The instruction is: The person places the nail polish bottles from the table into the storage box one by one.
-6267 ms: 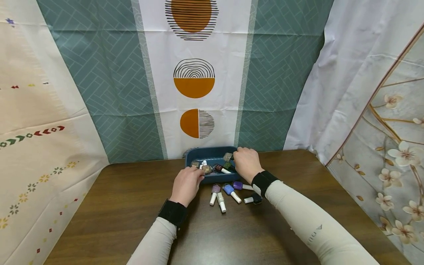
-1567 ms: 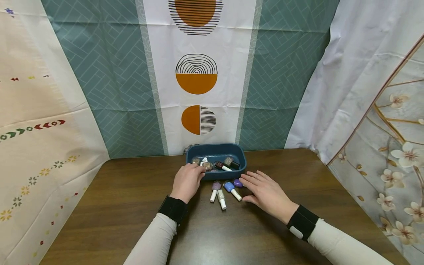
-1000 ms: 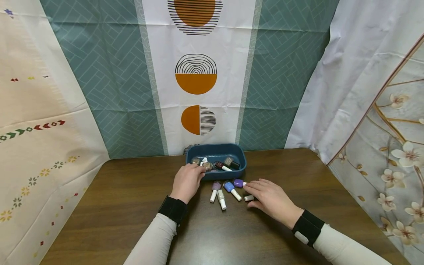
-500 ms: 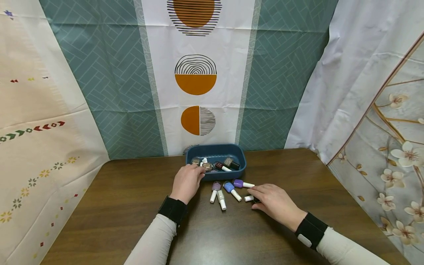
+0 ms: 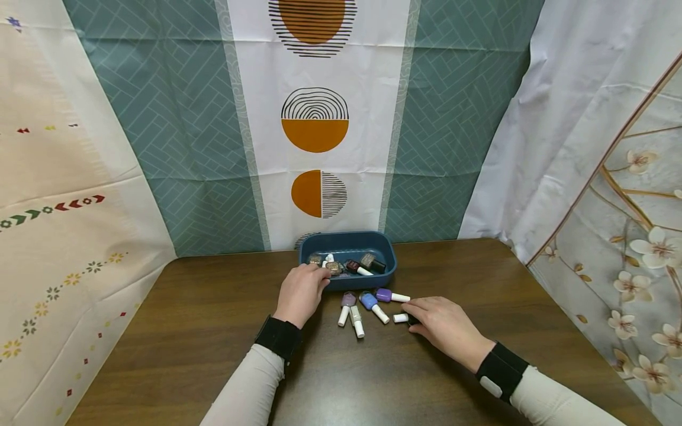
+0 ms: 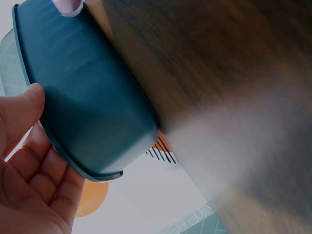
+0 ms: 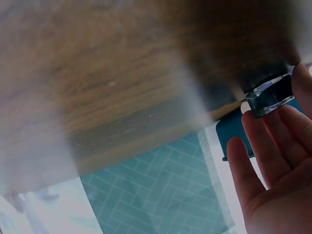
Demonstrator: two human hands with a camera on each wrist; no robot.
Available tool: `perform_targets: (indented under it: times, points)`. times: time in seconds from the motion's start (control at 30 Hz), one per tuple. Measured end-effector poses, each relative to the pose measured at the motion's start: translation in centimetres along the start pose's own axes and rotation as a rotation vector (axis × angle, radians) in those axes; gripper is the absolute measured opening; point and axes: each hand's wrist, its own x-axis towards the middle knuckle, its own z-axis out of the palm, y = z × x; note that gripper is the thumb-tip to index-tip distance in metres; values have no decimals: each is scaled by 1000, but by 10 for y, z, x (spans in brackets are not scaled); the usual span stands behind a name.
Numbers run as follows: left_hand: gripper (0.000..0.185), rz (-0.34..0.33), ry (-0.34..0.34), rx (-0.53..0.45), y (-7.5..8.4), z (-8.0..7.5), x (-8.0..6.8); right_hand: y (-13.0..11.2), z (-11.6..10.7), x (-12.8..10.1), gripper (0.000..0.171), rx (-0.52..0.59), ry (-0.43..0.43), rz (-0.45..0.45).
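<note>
My left hand (image 5: 301, 294) grips the near left rim of a dark blue plastic bin (image 5: 348, 239). In the left wrist view the thumb lies on the bin's outer wall and the fingers go over the rim. Beside the bin, my right hand (image 5: 446, 331) pinches a black nail polish bottle (image 7: 271, 95) between thumb and fingers; its white cap (image 5: 400, 318) points left. Left of that hand lie a purple bottle (image 5: 382, 294), a blue one (image 5: 367, 300), a mauve one (image 5: 348, 300) and a pale one (image 5: 355, 316), all with white caps.
Inside the bin are several polish bottles, among them a dark red one (image 5: 353, 267) and a glitter one with a black cap (image 5: 367, 259). The wooden table (image 5: 176, 343) ends at a patterned curtain (image 5: 341, 177) just behind the bin.
My right hand has left the bin, where a black-capped glitter bottle now lies, and moved right and nearer to the black bottle, uncovering the purple one. The left hand stays on the rim.
</note>
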Motion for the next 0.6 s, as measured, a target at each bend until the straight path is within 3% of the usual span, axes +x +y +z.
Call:
perform_targets:
  times: [0.6]
  points:
    - [7, 12, 15, -10, 0, 0, -1, 0, 4, -2, 46, -49, 31, 7]
